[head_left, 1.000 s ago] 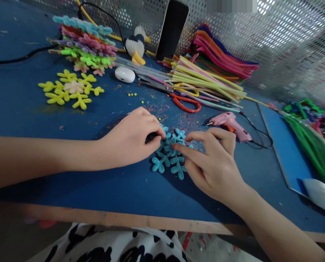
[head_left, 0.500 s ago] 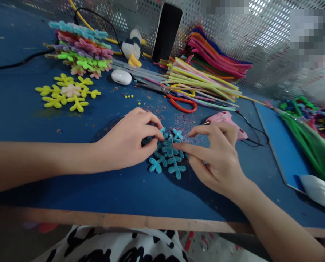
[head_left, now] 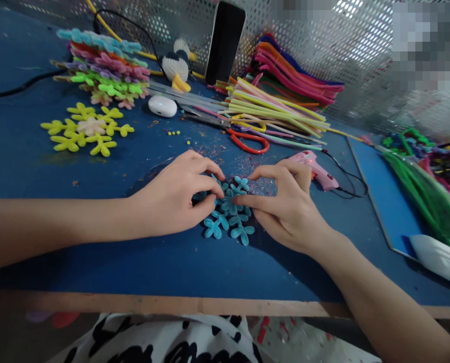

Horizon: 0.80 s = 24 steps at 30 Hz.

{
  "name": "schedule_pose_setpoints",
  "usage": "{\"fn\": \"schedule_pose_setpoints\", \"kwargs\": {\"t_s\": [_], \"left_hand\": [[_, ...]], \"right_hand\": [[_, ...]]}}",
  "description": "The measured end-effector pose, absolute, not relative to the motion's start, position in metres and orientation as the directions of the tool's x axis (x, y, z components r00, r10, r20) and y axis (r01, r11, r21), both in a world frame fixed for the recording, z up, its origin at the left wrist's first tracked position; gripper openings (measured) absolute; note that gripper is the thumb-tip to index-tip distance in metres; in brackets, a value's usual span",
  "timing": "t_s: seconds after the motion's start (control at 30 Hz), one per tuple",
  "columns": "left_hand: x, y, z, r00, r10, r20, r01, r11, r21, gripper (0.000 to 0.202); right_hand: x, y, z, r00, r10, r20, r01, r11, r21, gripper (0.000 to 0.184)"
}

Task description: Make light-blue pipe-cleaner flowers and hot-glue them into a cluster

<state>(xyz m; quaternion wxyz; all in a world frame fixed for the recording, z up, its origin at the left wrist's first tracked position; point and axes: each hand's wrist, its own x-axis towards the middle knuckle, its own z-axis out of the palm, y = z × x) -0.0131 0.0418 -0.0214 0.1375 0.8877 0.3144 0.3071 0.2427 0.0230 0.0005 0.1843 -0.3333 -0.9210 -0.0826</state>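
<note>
A blue pipe-cleaner snowflake (head_left: 239, 220) lies flat on the blue table in front of me, its looped branches spread out. My left hand (head_left: 183, 196) curls over its left side, with thumb and fingertips closed around a branch there; the hand hides that part. From the right, my right hand (head_left: 289, 201) reaches in with fingers apart. One fingertip presses the snowflake's middle, another touches near the upper right branch, and the thumb is at the right side. Branches under the right hand are partly hidden.
A yellow snowflake (head_left: 73, 142) and a stack of coloured snowflakes (head_left: 107, 70) lie left. Behind are a white case (head_left: 162, 106), red-handled scissors (head_left: 249, 143), pipe cleaners (head_left: 274, 108) and a phone (head_left: 225, 43). A pink glue gun (head_left: 318, 171) lies close behind my right hand.
My right hand has moved left and closer over the snowflake, its fingertips nearer my left hand. The left hand keeps its grip. The whole view has shifted slightly.
</note>
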Motion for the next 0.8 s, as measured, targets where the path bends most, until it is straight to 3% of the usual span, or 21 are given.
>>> {"fn": "schedule_pose_setpoints", "kwargs": {"t_s": [0.23, 0.43, 0.6, 0.8], "left_hand": [[-0.013, 0.039, -0.019, 0.597, 0.586, 0.547, 0.447, -0.810, 0.379, 0.022], [-0.014, 0.035, -0.022, 0.697, 0.379, 0.608, 0.326, -0.923, 0.202, 0.026], [-0.014, 0.030, -0.024, 0.778, 0.337, 0.530, 0.340, -0.935, 0.096, 0.030], [-0.013, 0.030, -0.024, 0.780, 0.371, 0.504, 0.366, -0.924, 0.113, 0.030]], "right_hand": [[0.243, 0.021, 0.003, -0.701, 0.547, 0.457, 0.632, 0.774, 0.044, 0.033], [0.250, 0.018, 0.010, -0.432, 0.522, 0.735, 0.701, 0.708, -0.090, 0.039], [0.248, 0.018, 0.009, -0.430, 0.627, 0.650, 0.713, 0.677, -0.181, 0.036], [0.248, 0.020, 0.007, -0.535, 0.639, 0.552, 0.670, 0.720, -0.184, 0.036]]}}
